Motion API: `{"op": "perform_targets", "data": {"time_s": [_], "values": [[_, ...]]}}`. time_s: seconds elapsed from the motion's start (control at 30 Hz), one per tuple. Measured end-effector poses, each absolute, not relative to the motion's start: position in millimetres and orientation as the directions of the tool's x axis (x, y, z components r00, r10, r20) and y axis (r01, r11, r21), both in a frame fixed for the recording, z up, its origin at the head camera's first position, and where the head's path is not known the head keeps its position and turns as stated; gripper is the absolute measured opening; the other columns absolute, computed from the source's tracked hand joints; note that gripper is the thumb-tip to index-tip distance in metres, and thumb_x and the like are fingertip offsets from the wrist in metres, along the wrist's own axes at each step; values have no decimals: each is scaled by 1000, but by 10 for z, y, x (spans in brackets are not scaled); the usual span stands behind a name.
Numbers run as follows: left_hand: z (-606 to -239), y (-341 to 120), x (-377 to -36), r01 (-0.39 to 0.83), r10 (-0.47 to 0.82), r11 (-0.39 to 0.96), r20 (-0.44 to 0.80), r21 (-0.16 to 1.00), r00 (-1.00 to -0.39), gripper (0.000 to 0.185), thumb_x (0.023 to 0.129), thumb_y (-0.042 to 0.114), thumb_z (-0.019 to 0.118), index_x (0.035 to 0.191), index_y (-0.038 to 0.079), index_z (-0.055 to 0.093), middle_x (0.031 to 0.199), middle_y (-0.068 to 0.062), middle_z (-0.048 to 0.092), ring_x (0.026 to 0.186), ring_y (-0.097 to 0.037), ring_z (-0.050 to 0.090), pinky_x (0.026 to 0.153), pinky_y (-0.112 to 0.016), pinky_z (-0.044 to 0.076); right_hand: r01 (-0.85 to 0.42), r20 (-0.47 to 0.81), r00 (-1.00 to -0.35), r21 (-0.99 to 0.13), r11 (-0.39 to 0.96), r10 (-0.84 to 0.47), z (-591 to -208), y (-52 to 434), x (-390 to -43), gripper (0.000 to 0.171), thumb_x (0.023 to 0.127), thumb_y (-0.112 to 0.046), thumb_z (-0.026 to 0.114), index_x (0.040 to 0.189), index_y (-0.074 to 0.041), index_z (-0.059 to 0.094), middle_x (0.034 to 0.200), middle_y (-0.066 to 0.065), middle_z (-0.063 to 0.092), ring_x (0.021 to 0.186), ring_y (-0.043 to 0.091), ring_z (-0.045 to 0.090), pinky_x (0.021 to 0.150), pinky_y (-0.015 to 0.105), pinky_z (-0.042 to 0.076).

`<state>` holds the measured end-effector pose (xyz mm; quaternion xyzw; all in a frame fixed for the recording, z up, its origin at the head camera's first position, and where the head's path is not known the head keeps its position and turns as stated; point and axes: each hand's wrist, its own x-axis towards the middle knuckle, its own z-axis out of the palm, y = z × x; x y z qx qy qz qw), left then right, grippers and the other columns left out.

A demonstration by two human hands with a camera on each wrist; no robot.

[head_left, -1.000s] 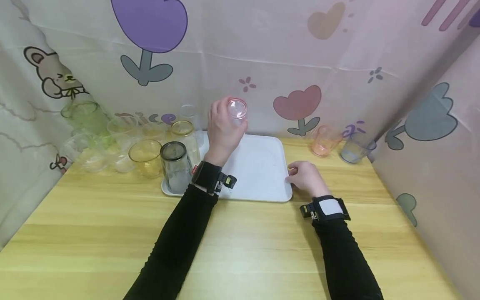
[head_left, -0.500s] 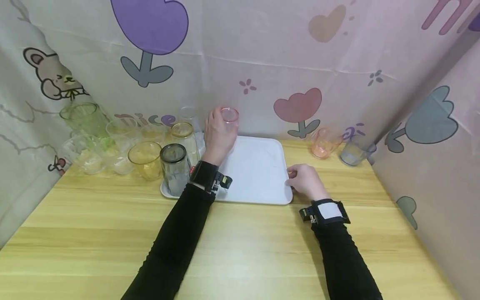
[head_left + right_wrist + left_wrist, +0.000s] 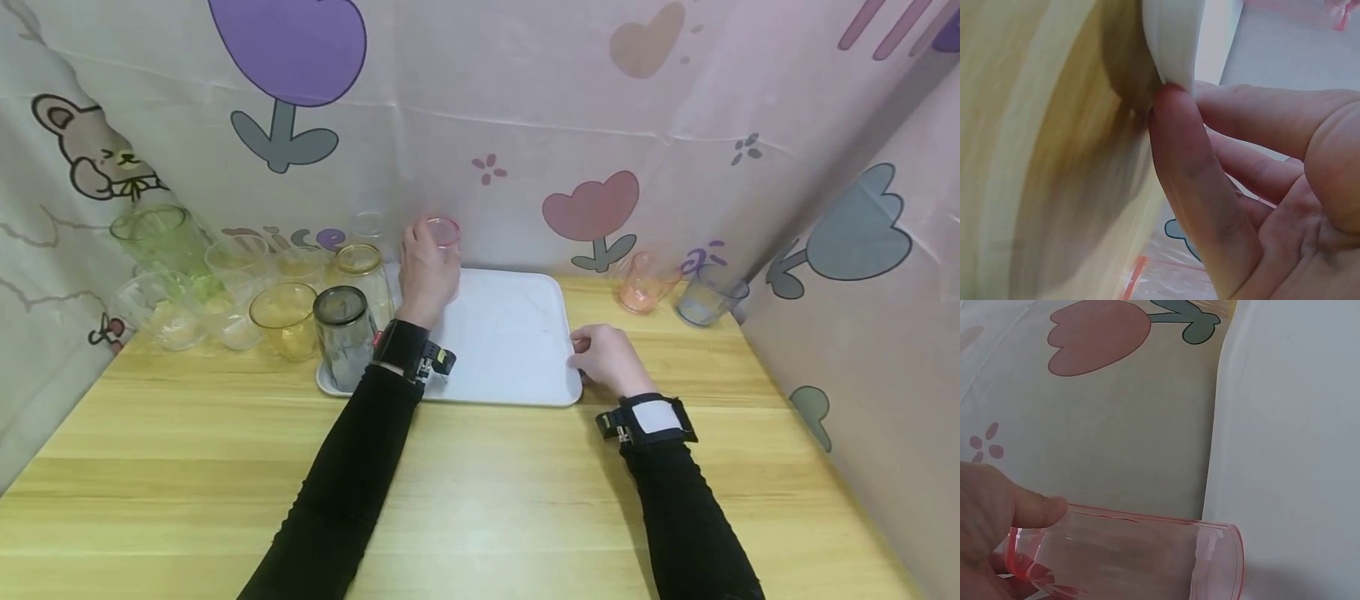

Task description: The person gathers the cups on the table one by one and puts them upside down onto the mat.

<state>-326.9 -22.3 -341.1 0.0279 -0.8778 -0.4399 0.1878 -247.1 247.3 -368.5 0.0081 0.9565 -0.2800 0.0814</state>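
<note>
My left hand [image 3: 426, 279] grips a pink drinking glass [image 3: 447, 237] near its base, over the back part of the white tray [image 3: 510, 333]. In the left wrist view the pink glass [image 3: 1129, 553] is mouth down, its rim close to the tray; whether they touch I cannot tell. At the tray's right edge, my right hand [image 3: 609, 360] pinches the rim between thumb and a finger, as the right wrist view shows at the tray edge [image 3: 1172, 44]. A grey glass [image 3: 345, 346] and a yellowish glass [image 3: 371, 279] stand upside down on the tray's left part.
Left of the tray stand an amber glass [image 3: 287, 321], a tall green glass [image 3: 157, 242] and several clear cups. To the right, an orange glass [image 3: 643, 287] and a blue-grey glass [image 3: 711, 298] are near the patterned curtain [image 3: 480, 100] behind the table.
My left hand has moved left and lowered the pink glass towards the back of the tray. The right hand has kept its place on the tray's edge.
</note>
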Motion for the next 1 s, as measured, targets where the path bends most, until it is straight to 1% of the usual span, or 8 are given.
{"op": "perform_targets", "data": {"time_s": [0.13, 0.27, 0.43, 0.5, 0.7, 0.83, 1.0], "values": [[-3420, -228, -3283, 118, -220, 617, 315, 778, -923, 62, 101, 20, 65, 153, 5, 34, 148, -18, 42, 140, -36, 43, 109, -53, 46, 68, -165, -986, -531, 845, -25, -3683, 2467, -2471, 46, 92, 0, 73, 136, 9, 61, 116, 25, 69, 87, 27, 69, 69, 30, 60], [-3436, -249, -3297, 119, -225, 639, 333, 760, -916, 61, 101, 20, 65, 152, 5, 36, 149, -20, 41, 139, -37, 43, 106, -55, 48, 64, -163, -986, -533, 844, -28, -3687, 2466, -2466, 46, 92, 0, 73, 136, 9, 61, 116, 25, 69, 87, 27, 69, 69, 30, 60], [-3457, -274, -3306, 123, -222, 648, 341, 752, -914, 52, 103, 20, 62, 149, 5, 43, 153, -17, 37, 139, -37, 42, 104, -53, 49, 70, -171, -985, -544, 836, -29, -3693, 2463, -2464, 47, 92, 1, 72, 136, 9, 61, 116, 25, 68, 88, 28, 69, 69, 31, 61], [-3467, -278, -3314, 132, -218, 645, 348, 752, -912, 48, 104, 20, 61, 147, 5, 45, 154, -16, 36, 138, -37, 42, 104, -53, 49, 74, -173, -985, -544, 836, -26, -3695, 2464, -2467, 47, 92, 1, 72, 137, 9, 60, 116, 25, 68, 88, 28, 69, 70, 31, 61], [-3488, -279, -3323, 168, -214, 649, 390, 742, -896, 46, 103, 17, 61, 144, 2, 46, 153, -18, 36, 136, -39, 44, 102, -53, 50, 78, -172, -985, -542, 837, -19, -3697, 2462, -2471, 47, 92, 1, 72, 137, 9, 61, 116, 25, 68, 88, 27, 69, 70, 31, 60], [-3482, -278, -3316, 179, -213, 660, 410, 729, -887, 46, 102, 14, 63, 143, -1, 46, 155, -21, 33, 141, -39, 40, 107, -52, 49, 73, -172, -985, -551, 832, -27, -3700, 2457, -2469, 47, 92, 1, 72, 137, 10, 60, 117, 25, 68, 88, 27, 69, 69, 31, 61], [-3409, -232, -3274, 216, -195, 669, 448, 711, -872, 43, 97, 6, 67, 137, 0, 49, 158, -20, 29, 146, -35, 32, 117, -45, 40, 58, -164, -986, -543, 838, -38, -3692, 2482, -2452, 47, 92, 0, 73, 136, 10, 60, 116, 26, 68, 85, 26, 70, 69, 31, 61]]}}
